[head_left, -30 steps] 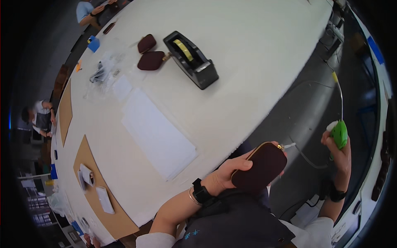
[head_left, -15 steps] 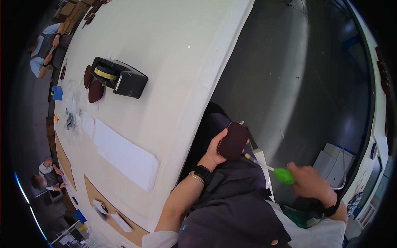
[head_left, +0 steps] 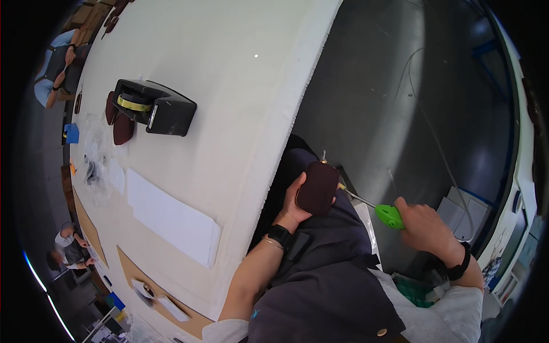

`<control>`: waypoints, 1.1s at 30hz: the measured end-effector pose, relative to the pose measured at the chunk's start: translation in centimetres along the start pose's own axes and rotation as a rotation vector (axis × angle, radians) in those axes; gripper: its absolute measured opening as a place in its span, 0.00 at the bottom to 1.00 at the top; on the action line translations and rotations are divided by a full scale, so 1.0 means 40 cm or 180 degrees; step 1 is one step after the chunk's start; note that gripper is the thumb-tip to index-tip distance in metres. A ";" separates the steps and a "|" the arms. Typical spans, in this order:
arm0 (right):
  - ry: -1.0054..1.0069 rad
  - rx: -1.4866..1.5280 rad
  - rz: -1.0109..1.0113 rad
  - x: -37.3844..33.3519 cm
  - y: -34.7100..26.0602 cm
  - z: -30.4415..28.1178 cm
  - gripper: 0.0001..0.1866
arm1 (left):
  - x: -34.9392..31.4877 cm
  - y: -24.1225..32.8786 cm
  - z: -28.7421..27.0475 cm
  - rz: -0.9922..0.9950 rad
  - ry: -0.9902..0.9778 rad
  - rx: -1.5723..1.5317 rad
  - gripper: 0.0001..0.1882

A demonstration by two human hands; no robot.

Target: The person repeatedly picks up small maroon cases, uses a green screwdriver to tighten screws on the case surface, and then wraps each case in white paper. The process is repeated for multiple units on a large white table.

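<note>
Left hand (head_left: 293, 201) holds rounded maroon pouch (head_left: 318, 188); right hand (head_left: 426, 227), green-handled tool (head_left: 389, 216)

The dark cloth apron (head_left: 326, 286) has a round gold button (head_left: 382, 332). Pale cloth sleeves (head_left: 457, 314), black wristbands (head_left: 459, 270) and a thin, shiny bracelet (head_left: 274, 243) show.

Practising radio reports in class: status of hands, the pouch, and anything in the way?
Left hand holding maroon pouch. Right hand gripping green-handled tool, tip beside pouch, contact unclear. Tape dispenser on white table, away from both hands.
</note>
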State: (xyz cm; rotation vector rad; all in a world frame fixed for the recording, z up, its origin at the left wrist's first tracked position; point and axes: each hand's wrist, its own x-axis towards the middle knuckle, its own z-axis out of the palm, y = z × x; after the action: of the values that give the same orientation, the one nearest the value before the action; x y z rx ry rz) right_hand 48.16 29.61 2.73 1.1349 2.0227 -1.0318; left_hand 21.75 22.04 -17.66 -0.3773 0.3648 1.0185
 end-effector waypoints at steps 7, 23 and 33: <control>-0.0223 0.0117 0.0168 -0.010 0.007 0.001 0.19 | -0.002 0.008 0.015 -0.0024 -0.0154 0.0316 0.36; 0.0112 0.0282 -0.0062 0.023 0.019 0.031 0.17 | -0.011 0.003 0.023 0.0041 -0.0127 0.0406 0.37; 0.0180 0.0421 -0.0529 0.045 0.049 0.031 0.17 | -0.016 0.007 0.012 -0.0120 -0.0214 0.0330 0.31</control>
State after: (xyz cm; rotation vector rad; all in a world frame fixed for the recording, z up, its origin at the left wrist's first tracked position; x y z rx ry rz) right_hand 49.21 29.97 0.02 1.0874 2.1495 -1.2449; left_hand 21.26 21.93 -16.98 -0.2551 0.3473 0.9690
